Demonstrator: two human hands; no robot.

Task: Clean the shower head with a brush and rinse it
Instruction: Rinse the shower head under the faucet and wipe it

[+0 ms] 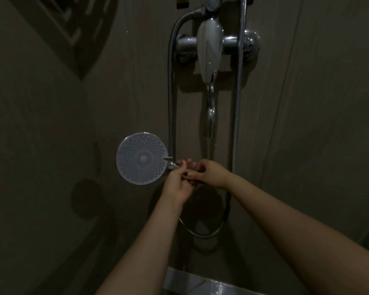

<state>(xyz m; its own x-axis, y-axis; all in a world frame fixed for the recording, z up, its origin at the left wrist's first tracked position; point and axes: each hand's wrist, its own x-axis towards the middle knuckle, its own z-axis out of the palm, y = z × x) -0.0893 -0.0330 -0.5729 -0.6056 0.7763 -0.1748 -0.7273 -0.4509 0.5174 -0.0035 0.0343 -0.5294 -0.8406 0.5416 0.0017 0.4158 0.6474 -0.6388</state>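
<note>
1. I hold the shower head (142, 158) by its handle at the middle of the frame, a little left of centre, with its round nozzle face turned up toward me. I judge I hold it this way so that I can look the nozzles over and bring them under the water.

2. My left hand (176, 184) comes up from the lower middle of the frame, and its fingers are wrapped tight around the handle just right of the round face. This hand carries the weight.

3. My right hand (209, 173) reaches in from the lower right and meets the left at the handle. Its fingers are curled together over the far end, touching my left fingertips. Whether they pinch the handle itself or something small there, I cannot tell in this dim light.

4. No brush shows in either hand or anywhere in the frame, so I take the scrubbing to be done or not begun; I cannot say which.

5. The tap (210, 45) sits at the upper middle, and a thin stream of water (210, 116) falls from its spout to just above my hands. I judge the handle is kept under it for rinsing.

6. The hose (171, 92) drops from the tap's left side behind the head and loops below my wrists, slack enough to let me turn the head.

7. As for containers, a pale rim (179, 282) shows at the bottom centre; I cannot tell what it is or what it holds.
</note>
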